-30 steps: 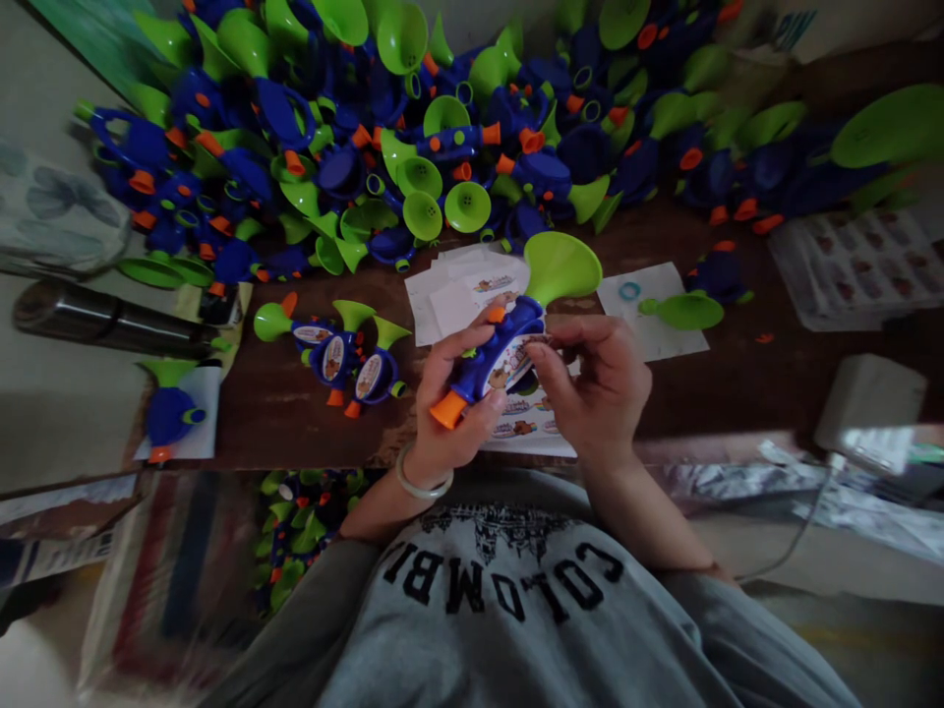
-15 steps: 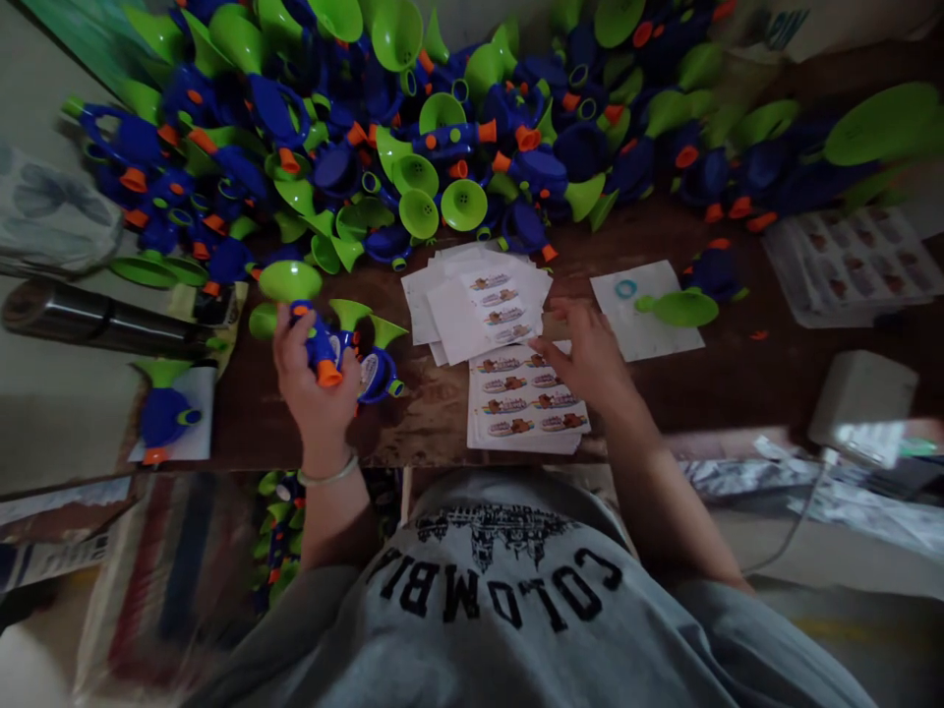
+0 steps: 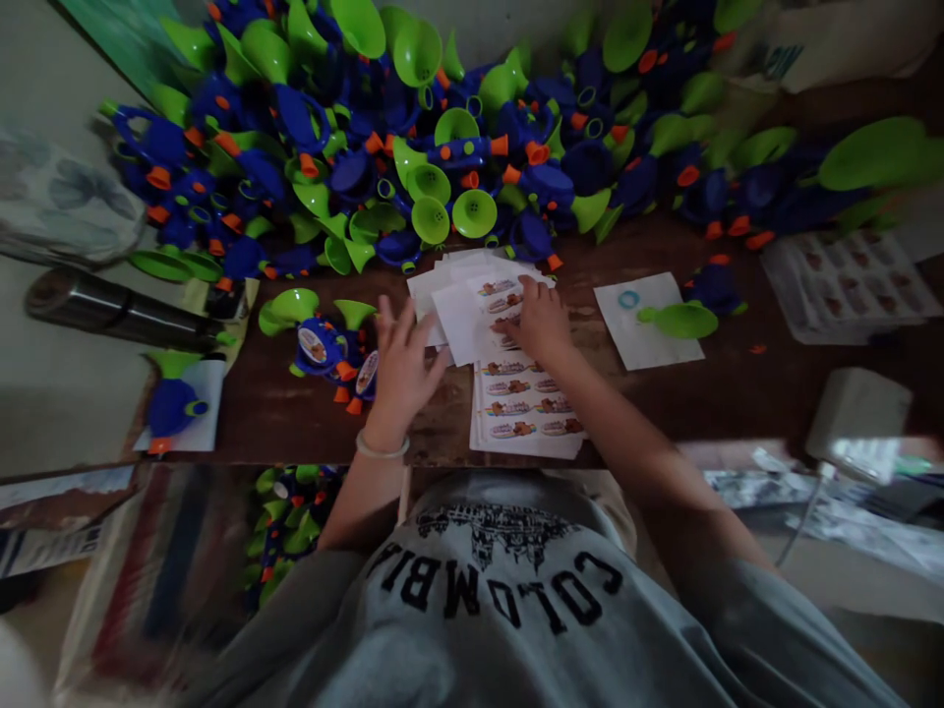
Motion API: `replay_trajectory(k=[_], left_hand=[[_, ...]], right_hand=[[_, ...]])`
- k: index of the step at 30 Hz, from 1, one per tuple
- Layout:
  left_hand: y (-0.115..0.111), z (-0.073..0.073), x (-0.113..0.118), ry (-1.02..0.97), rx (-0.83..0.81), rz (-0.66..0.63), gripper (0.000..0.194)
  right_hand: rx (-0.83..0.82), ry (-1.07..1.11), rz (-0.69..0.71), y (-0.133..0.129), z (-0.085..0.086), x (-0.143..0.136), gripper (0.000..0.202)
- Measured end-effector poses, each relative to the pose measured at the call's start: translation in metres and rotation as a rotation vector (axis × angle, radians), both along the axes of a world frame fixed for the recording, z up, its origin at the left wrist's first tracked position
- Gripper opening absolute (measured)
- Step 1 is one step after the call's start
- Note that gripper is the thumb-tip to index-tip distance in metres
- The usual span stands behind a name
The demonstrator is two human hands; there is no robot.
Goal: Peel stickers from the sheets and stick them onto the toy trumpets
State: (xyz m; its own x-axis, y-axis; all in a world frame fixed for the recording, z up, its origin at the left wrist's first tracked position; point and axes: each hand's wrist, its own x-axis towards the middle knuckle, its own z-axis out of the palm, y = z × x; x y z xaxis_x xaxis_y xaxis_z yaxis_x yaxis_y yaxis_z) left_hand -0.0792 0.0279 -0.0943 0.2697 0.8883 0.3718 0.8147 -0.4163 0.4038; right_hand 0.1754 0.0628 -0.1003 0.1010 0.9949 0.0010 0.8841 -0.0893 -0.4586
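My left hand is empty with its fingers spread, just left of the paper pile. Beside it on the left, blue and green toy horns with oval stickers lie on the dark table. My right hand rests on the upper sticker sheet, thumb and fingers bent over its printed right side; whether they pinch anything is too small to tell. Blank white papers lie at that sheet's left. A lower stack of sticker sheets sits near the table's front edge.
A large heap of toy horns covers the back of the table. On the left are a steel flask and one horn on white paper. To the right lie a paper with a blue ring, clear sticker packs and a white box.
My left hand has let go of a toy horn and moved right, fingers spreading. My right hand has shifted left onto the upper sticker sheet.
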Motion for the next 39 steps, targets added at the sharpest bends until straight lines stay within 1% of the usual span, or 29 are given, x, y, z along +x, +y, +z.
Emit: replay_trajectory(k=[2, 4, 5, 7, 9, 10, 13, 15, 18, 24, 28, 31, 35, 37, 39], left_hand=[[0.014, -0.003, 0.022, -0.026, 0.016, -0.121, 0.053], [0.03, 0.001, 0.04, -0.076, 0.045, -0.19, 0.053], [0.038, 0.006, 0.047, -0.108, 0.072, -0.212, 0.051], [0.051, 0.023, 0.059, -0.175, 0.141, -0.245, 0.049], [0.057, 0.042, 0.069, -0.237, 0.173, -0.275, 0.046], [0.057, 0.051, 0.073, -0.266, 0.158, -0.298, 0.044], [0.049, 0.073, 0.083, -0.372, 0.047, -0.385, 0.035], [0.039, 0.081, 0.087, -0.432, -0.023, -0.425, 0.031], [0.022, 0.09, 0.089, -0.505, -0.087, -0.434, 0.03], [-0.004, 0.108, 0.085, -0.564, -0.216, -0.428, 0.029], [-0.014, 0.116, 0.084, -0.586, -0.235, -0.46, 0.026], [-0.018, 0.119, 0.084, -0.594, -0.224, -0.454, 0.023], [-0.022, 0.121, 0.085, -0.619, -0.24, -0.438, 0.022], [-0.023, 0.122, 0.085, -0.622, -0.238, -0.437, 0.022], [-0.022, 0.123, 0.085, -0.612, -0.231, -0.42, 0.022]], right_hand=[[0.073, 0.074, 0.013, -0.003, -0.001, 0.003, 0.069], [0.157, 0.179, 0.035, -0.01, 0.002, 0.009, 0.059], [0.195, 0.23, 0.048, -0.014, 0.004, 0.012, 0.057], [0.282, 0.351, 0.088, -0.025, 0.011, 0.02, 0.057], [0.365, 0.471, 0.156, -0.038, 0.02, 0.026, 0.06], [0.394, 0.515, 0.193, -0.045, 0.025, 0.028, 0.06], [0.45, 0.554, 0.245, -0.063, 0.04, 0.028, 0.054], [0.49, 0.52, 0.235, -0.072, 0.049, 0.025, 0.042], [0.557, 0.494, 0.208, -0.081, 0.06, 0.019, 0.026], [0.593, 0.59, 0.14, -0.094, 0.073, 0.009, 0.021], [0.636, 0.591, 0.156, -0.102, 0.08, 0.006, 0.014], [0.769, 0.531, 0.187, -0.105, 0.082, 0.005, 0.019], [0.983, 0.355, 0.214, -0.108, 0.075, 0.003, 0.033], [1.043, 0.325, 0.217, -0.11, 0.07, 0.003, 0.037], [1.064, 0.305, 0.212, -0.116, 0.067, 0.004, 0.036]])
